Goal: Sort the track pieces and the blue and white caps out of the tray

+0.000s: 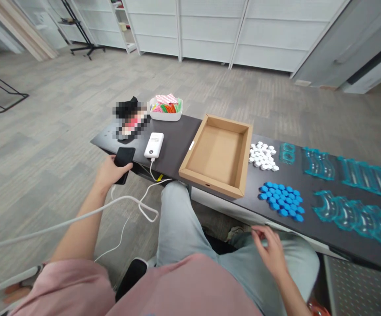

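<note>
My left hand [110, 172] reaches out to the near left edge of the dark table [177, 136] and is closed round a black phone [124, 159]. Just right of the phone lies a white power bank [154, 145] with a white cable [138, 202] hanging off the table toward me. My right hand [269, 251] hovers above my right thigh, just below the table's front edge. Its fingers are loosely curled and hold nothing. An empty cardboard tray [217, 153] sits at the table's middle.
Right of the tray lie a cluster of white hexagon pieces [263, 156], a cluster of blue ones [282, 200] and several clear teal curved pieces [351, 193]. A white bowl [166, 106] of coloured items stands at the far left. Beyond is open grey floor.
</note>
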{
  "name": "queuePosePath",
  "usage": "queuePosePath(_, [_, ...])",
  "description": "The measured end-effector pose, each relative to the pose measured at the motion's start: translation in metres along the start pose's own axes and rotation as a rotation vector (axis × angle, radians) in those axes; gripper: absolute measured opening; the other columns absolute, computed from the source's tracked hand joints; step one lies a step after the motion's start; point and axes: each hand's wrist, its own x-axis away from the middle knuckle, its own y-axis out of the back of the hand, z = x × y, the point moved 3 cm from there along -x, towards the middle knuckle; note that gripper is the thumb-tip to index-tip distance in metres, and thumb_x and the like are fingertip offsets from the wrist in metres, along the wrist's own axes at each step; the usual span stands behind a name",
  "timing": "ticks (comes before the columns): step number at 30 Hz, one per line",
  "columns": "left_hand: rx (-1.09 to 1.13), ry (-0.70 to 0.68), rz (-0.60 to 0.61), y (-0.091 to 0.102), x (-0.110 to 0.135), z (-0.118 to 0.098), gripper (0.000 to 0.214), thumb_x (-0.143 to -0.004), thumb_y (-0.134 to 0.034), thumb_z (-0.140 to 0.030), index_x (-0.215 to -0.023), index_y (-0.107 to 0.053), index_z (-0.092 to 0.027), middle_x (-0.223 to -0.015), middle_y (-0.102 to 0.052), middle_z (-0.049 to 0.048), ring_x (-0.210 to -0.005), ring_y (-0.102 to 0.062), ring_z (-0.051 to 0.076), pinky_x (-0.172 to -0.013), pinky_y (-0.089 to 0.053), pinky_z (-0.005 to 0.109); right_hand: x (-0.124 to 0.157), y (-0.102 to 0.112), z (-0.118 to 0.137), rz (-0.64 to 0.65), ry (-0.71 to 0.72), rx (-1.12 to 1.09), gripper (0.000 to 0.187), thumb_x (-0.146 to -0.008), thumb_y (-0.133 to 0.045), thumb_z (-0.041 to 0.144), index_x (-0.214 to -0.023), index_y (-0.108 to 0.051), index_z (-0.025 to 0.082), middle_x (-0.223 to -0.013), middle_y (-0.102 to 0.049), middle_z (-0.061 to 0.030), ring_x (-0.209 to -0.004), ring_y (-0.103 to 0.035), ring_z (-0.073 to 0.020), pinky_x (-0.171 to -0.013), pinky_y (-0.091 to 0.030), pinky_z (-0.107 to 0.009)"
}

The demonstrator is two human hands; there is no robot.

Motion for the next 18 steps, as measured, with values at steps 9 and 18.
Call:
queuePosePath(9, [0.061, -0.184, 0.539, -0.047, 0.127, 0.056, 0.044, -0.063, -0.090, -0.037, -0.105, -0.078, -0.029, -0.092, -0.083, -0.0023, -0.096, -0.078, 0.034, -0.091, -0.057, 0.039, 0.008, -0.151, 0.158, 0.760, 0.206, -0.476, 0.017, -0.100, -0.070, 0.051, -0.101, -0.080, 0.037, -0.088, -0.073, -0.0081, -0.080, -0.069, -0.0332, -0.081, -0.060, -0.053])
queuePosePath(18, [0.234, -0.381, 0.792, -0.126, 0.176, -0.036, 0.071, -0.070, -0.094, -0.050, -0.135, -0.075, -0.030, -0.123, -0.086, 0.0094, -0.114, -0.079, 0.040, -0.099, -0.062, 0.050, 0.038, -0.165, 0.168, 1.168, 0.057, -0.765, 0.086, -0.080, -0.104, 0.056, -0.154, -0.065, 0.033, -0.149, -0.076, -0.0156, -0.132, -0.079, -0.0388, -0.108, -0.066, -0.051])
